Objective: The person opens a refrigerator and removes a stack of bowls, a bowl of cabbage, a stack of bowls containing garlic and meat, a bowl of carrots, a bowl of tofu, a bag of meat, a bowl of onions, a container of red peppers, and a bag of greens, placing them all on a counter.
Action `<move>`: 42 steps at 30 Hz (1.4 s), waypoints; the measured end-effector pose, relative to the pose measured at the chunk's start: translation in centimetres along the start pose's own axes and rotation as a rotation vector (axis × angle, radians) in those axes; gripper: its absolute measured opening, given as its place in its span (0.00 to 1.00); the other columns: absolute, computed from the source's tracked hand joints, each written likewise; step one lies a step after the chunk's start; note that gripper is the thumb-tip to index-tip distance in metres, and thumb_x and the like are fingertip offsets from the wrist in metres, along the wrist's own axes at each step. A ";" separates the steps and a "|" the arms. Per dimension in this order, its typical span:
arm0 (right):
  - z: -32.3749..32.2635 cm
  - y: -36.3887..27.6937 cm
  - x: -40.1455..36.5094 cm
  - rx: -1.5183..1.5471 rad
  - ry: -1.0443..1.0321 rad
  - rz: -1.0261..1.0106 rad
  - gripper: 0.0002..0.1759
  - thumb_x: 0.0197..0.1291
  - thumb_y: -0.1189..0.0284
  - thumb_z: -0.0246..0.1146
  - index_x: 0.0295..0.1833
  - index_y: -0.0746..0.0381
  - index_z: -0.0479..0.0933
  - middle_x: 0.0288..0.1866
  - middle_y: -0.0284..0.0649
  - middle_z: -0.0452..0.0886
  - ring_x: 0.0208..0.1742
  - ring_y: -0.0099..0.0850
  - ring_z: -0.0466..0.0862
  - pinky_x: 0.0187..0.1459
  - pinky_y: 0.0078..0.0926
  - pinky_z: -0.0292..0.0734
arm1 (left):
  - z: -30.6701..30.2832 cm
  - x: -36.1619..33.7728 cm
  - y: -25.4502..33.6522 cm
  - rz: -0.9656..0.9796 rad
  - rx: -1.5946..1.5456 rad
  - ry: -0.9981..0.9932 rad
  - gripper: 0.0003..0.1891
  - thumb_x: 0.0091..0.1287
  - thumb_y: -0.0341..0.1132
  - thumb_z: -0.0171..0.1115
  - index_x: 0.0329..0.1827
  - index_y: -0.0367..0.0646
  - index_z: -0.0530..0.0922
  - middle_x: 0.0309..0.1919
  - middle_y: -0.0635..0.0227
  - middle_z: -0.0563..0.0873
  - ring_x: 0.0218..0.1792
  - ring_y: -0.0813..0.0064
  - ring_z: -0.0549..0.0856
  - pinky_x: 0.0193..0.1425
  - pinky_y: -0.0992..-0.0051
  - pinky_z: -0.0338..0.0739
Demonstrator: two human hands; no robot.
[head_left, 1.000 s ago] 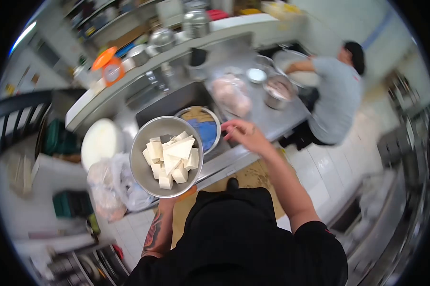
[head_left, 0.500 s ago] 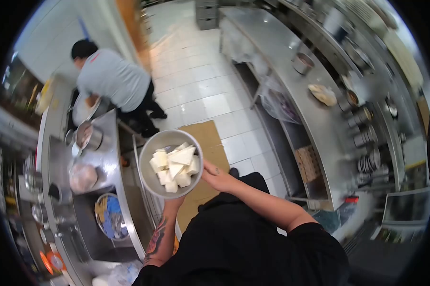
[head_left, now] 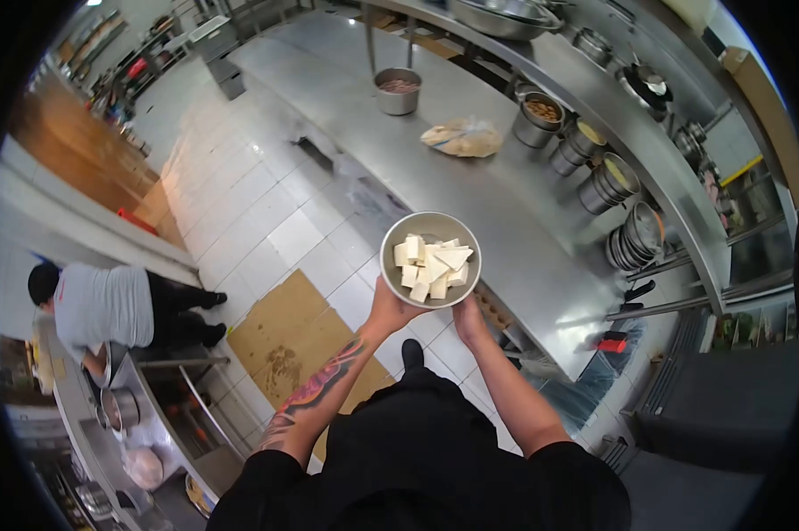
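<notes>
Holding a steel bowl point(head_left: 430, 222) of white cubes point(head_left: 432, 263) mid-frame, near the desk point(head_left: 514, 190), left hand point(head_left: 389, 310) and right hand point(head_left: 468, 317) cupped beneath. Probably light but slick, cubes soft: best supported underneath, level.

Steel counter point(head_left: 506, 212) bears a pot point(head_left: 397, 91), a bag point(head_left: 461, 137) (crumpled) and canisters point(head_left: 614, 180).
</notes>
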State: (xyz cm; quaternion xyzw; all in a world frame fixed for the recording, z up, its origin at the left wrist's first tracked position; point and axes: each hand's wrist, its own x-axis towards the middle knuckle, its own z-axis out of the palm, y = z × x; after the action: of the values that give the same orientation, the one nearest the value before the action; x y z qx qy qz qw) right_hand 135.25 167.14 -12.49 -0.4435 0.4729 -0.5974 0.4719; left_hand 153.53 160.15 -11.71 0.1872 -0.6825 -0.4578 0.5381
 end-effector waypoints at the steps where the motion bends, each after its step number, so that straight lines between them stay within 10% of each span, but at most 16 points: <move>1: 0.7 0.4 0.0 0.059 0.094 -0.034 0.38 0.79 0.47 0.47 0.82 0.62 0.59 0.83 0.42 0.63 0.84 0.34 0.59 0.82 0.37 0.51 | -0.6 0.8 1.0 0.004 -0.034 -0.043 0.48 0.42 0.34 0.91 0.68 0.37 0.74 0.62 0.60 0.85 0.62 0.66 0.84 0.68 0.65 0.79; 10: 5.8 -1.4 2.5 0.312 0.517 -0.157 0.35 0.80 0.49 0.44 0.79 0.62 0.64 0.79 0.41 0.69 0.81 0.34 0.66 0.80 0.37 0.57 | -2.9 6.3 2.8 -0.042 0.054 -0.117 0.45 0.38 0.31 0.89 0.64 0.38 0.76 0.58 0.56 0.86 0.63 0.57 0.84 0.66 0.62 0.78; 14: 5.5 -3.5 6.0 0.451 0.642 -0.078 0.29 0.81 0.55 0.46 0.77 0.60 0.67 0.79 0.40 0.69 0.79 0.33 0.67 0.79 0.36 0.59 | -1.3 8.9 -1.4 -0.147 0.255 -0.091 0.43 0.47 0.24 0.82 0.70 0.37 0.72 0.64 0.54 0.84 0.58 0.56 0.87 0.63 0.65 0.81; 20: -0.7 -9.8 4.7 0.431 0.686 -0.181 0.37 0.81 0.54 0.53 0.83 0.65 0.55 0.82 0.51 0.64 0.85 0.44 0.59 0.76 0.50 0.68 | 3.4 12.1 -1.5 -0.520 -0.452 -0.103 0.36 0.76 0.27 0.61 0.83 0.33 0.54 0.67 0.50 0.81 0.59 0.63 0.87 0.60 0.65 0.85; 27: -8.7 -0.6 -26.0 -0.258 0.548 0.205 0.24 0.81 0.59 0.54 0.69 0.64 0.76 0.54 0.42 0.88 0.52 0.30 0.89 0.51 0.31 0.86 | 7.7 7.2 -3.1 -0.599 -0.500 -0.317 0.33 0.76 0.33 0.62 0.80 0.36 0.60 0.65 0.55 0.83 0.57 0.67 0.87 0.59 0.67 0.84; 31: -16.4 10.2 -52.1 -1.253 0.429 0.861 0.24 0.73 0.54 0.54 0.62 0.57 0.82 0.60 0.50 0.85 0.64 0.48 0.82 0.64 0.48 0.78 | 12.8 -2.8 0.8 -0.744 -0.382 -0.546 0.28 0.76 0.34 0.60 0.77 0.42 0.67 0.62 0.62 0.86 0.56 0.70 0.86 0.60 0.67 0.81; 32: -17.2 10.8 -57.0 -1.205 0.394 1.160 0.23 0.69 0.57 0.56 0.60 0.57 0.84 0.62 0.51 0.84 0.63 0.49 0.83 0.63 0.48 0.79 | 14.5 -6.2 0.7 -0.790 -0.348 -0.649 0.26 0.76 0.34 0.60 0.76 0.44 0.69 0.62 0.62 0.86 0.57 0.70 0.86 0.60 0.66 0.81; 37: -23.6 22.9 -78.5 -1.143 0.371 1.290 0.19 0.62 0.64 0.57 0.54 0.51 0.89 0.58 0.44 0.88 0.60 0.47 0.86 0.62 0.44 0.82 | 24.9 -20.5 3.5 -0.753 -0.254 -1.173 0.22 0.75 0.34 0.63 0.71 0.43 0.76 0.58 0.64 0.88 0.54 0.75 0.87 0.56 0.72 0.80; 42: -27.4 16.6 -83.9 -0.810 0.720 1.128 0.21 0.59 0.61 0.61 0.57 0.42 0.88 0.56 0.41 0.88 0.59 0.45 0.86 0.62 0.40 0.82 | 38.9 -25.4 5.1 -0.641 -0.134 -1.358 0.20 0.75 0.32 0.63 0.69 0.42 0.78 0.54 0.65 0.90 0.52 0.76 0.88 0.54 0.75 0.81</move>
State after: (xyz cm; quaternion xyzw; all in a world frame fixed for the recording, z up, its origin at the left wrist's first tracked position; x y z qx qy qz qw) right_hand 124.44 251.87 -40.19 -0.0528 0.9320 -0.1552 0.3233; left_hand 128.39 198.24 -21.89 0.0200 -0.7470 -0.6474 -0.1501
